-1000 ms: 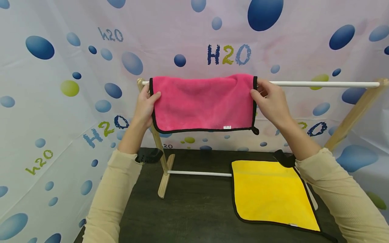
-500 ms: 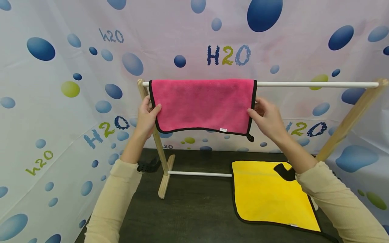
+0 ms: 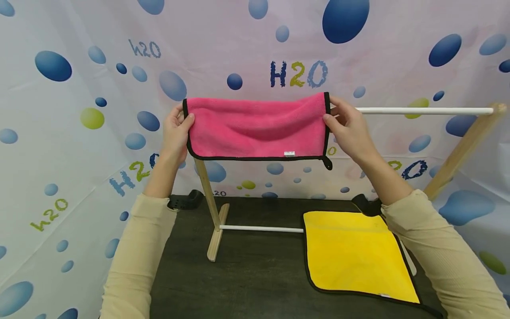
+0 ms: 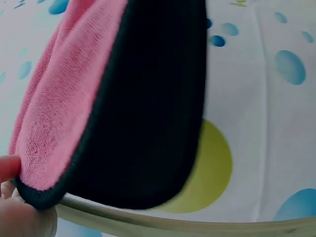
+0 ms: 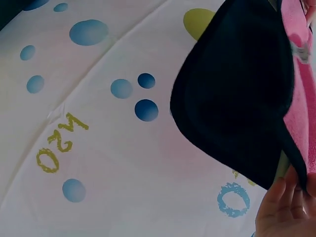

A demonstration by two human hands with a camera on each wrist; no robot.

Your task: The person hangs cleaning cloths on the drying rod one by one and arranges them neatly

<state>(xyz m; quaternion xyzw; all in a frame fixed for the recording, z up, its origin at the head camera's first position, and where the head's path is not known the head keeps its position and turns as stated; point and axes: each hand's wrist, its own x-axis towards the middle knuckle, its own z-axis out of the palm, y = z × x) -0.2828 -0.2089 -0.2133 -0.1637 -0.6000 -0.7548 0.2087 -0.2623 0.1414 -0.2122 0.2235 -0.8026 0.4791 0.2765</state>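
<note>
Nearest, two pale sleeves (image 3: pixel 131 257) reach in, one from between seven and eight o'clock, one from four o'clock; the yellow cloth (image 3: pixel 358 252) lies spread at four o'clock on the dark tabletop (image 3: pixel 255 270); beyond it, the pink cloth (image 3: pixel 255 128) is held up at twelve o'clock, slack and creased across its face; its contact with the bar (image 3: pixel 426 110) is hidden, so a slip or crooked drape seems the likeliest trouble, caused by one side being released early or by the right top corner sitting higher than the left; the left hand (image 3: pixel 175 133) pinches the pink cloth's nine-o'clock edge, the right hand (image 3: pixel 350 128) its three-o'clock edge, thumbs in front, fingers behind, forearms slanting up and inward; the bar runs out between two and three o'clock; a wooden leg (image 3: pixel 208 190) stands at eight; farthest hangs a dotted sheet (image 3: pixel 223 40).
</note>
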